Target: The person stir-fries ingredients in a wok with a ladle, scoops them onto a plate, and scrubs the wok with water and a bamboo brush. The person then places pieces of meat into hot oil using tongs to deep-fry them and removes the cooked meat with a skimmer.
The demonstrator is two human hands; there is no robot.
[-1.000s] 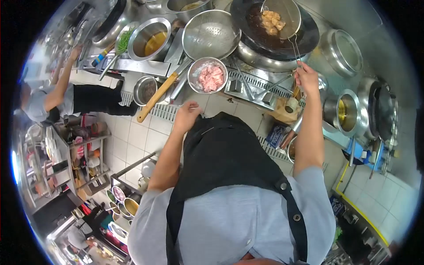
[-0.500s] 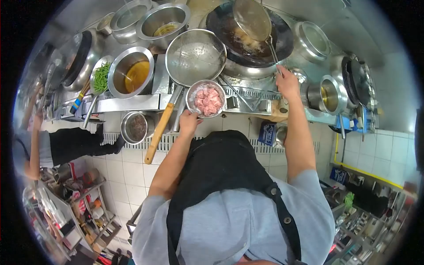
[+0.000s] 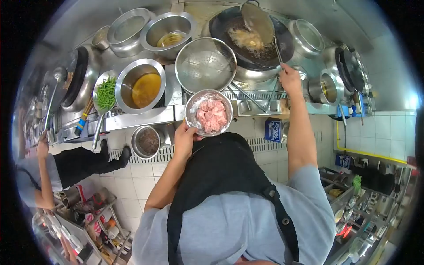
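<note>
My left hand (image 3: 184, 138) grips the rim of a metal bowl (image 3: 191, 115) in front of my apron. Pale pink pieces of raw meat (image 3: 211, 115) lie in it. Out to the right, my right hand (image 3: 290, 79) is closed around the long handle of a strainer (image 3: 258, 24). The strainer's round head is tilted over a dark wok (image 3: 285, 37). Pale, frothy food (image 3: 245, 39) sits in dark liquid in the wok, partly behind the strainer. Just beyond the bowl rests a large round sieve (image 3: 205, 64).
On the left stand a pot of amber liquid (image 3: 140, 90), a second pot (image 3: 170, 31) and a ladle of green vegetables (image 3: 106, 93). A lidded pot (image 3: 309, 37) and a smaller pot (image 3: 327, 90) are at right. Another person (image 3: 48, 176) is at far left.
The strainer has tipped more steeply, and more of the wok's food shows. My left hand and bowl have come slightly nearer and right. The wooden handle seen beside the bowl no longer shows.
</note>
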